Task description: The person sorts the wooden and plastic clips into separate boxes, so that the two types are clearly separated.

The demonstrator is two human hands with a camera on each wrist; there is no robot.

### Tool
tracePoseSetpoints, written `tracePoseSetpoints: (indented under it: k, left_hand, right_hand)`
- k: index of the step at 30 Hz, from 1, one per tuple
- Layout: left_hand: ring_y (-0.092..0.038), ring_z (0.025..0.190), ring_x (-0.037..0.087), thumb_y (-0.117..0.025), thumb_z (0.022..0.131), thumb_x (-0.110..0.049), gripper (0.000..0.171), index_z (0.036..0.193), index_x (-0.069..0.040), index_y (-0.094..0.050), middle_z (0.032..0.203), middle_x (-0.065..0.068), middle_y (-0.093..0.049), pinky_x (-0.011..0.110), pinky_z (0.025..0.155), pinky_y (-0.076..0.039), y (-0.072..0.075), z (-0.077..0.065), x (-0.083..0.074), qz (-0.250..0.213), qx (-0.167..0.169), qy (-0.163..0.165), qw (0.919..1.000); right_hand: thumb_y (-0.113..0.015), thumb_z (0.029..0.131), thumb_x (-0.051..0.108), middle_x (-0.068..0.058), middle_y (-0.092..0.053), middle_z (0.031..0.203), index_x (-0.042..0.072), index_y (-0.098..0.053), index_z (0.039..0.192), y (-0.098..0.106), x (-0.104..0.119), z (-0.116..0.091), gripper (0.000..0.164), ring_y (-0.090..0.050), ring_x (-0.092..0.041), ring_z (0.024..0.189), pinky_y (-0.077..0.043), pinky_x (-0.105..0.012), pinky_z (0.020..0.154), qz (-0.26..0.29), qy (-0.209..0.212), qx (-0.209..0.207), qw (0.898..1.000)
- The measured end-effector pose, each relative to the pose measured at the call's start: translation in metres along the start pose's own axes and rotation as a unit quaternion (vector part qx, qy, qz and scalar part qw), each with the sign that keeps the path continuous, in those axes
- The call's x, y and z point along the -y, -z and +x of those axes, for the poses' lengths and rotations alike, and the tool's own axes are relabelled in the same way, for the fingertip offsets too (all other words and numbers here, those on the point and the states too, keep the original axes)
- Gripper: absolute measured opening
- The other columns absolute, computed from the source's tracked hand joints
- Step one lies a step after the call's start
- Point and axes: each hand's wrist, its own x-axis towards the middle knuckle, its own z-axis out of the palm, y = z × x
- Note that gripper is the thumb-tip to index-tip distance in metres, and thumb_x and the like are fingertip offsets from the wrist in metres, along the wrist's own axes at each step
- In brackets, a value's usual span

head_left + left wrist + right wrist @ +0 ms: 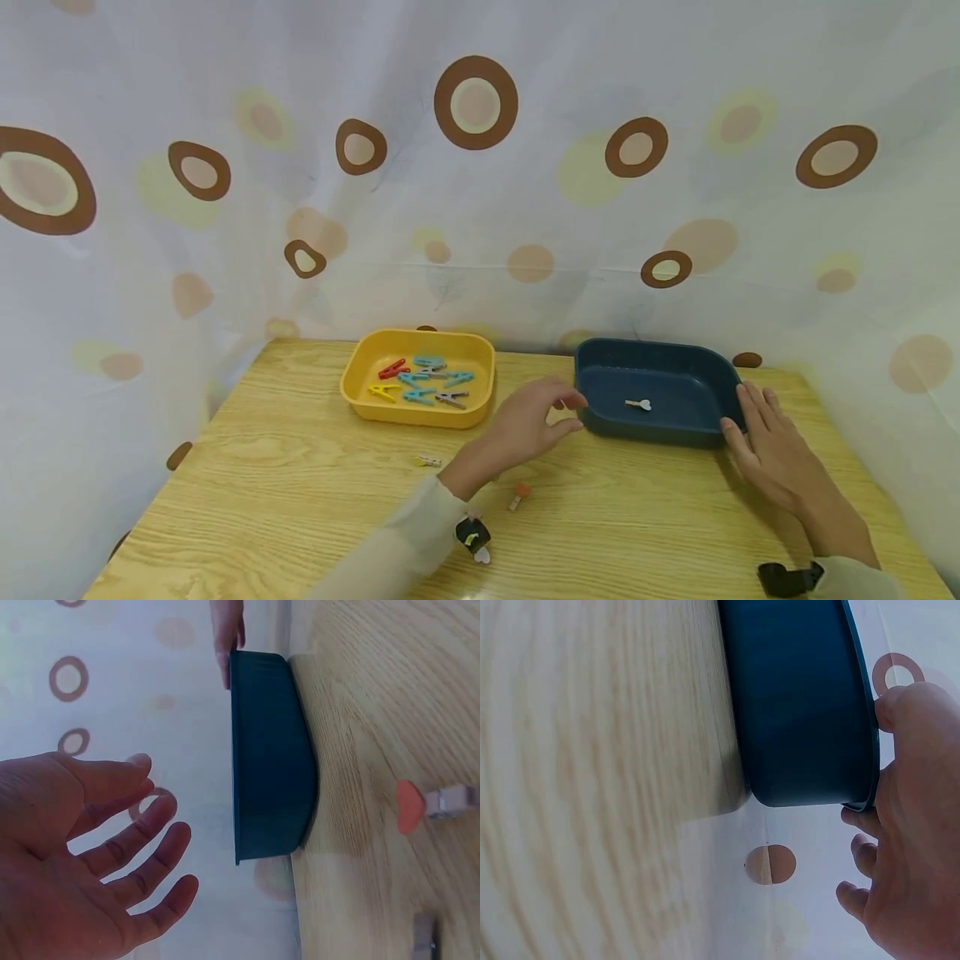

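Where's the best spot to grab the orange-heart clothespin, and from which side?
Probably the narrow body of the clothespin, pinched from above, most easily by the nearer left hand. It lies on the table with bare wood on both sides, and the orange heart is wider than the body.

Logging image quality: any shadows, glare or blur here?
Head view: soft shadow beside the right hand, small glare on the pale wooden table at the bottom edge; left wrist: orange heart-topped clip slightly blurred; right wrist: shadow beside the navy plastic tray.

Pale circle-patterned cloth [420, 208] hangs behind a wood-grained table [262, 517].
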Motion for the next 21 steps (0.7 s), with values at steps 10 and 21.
tracePoseSetpoints:
  k: [10,21]
  left_hand:
    - [-0.066,0.101,0.019,-0.072,0.098,-0.013,0.023,0.121,-0.012,-0.071,0.112,0.003,-0.07,0.027,0.089,-0.053,0.016,-0.045,0.015,-0.079,-0.024,0.02,0.9964]
    - [-0.066,0.106,0.022,-0.07,0.099,-0.013,0.024,0.123,-0.013,-0.071,0.115,-0.001,-0.071,0.051,0.09,-0.052,0.036,-0.091,0.039,-0.143,-0.058,0.081,0.9847]
  right_hand:
    - [-0.033,0.113,0.026,-0.033,0.004,0.166,-0.011,-0.002,0.16,0.0,0.0,0.0,0.067,0.016,-0.045,0.152,0.01,-0.057,0.121,0.009,0.005,0.001,1.0]
    - [-0.034,0.113,0.025,-0.033,0.003,0.166,-0.01,-0.002,0.16,0.0,0.0,0.0,0.067,0.015,-0.046,0.152,0.007,-0.061,0.121,0.009,0.005,-0.002,1.0]
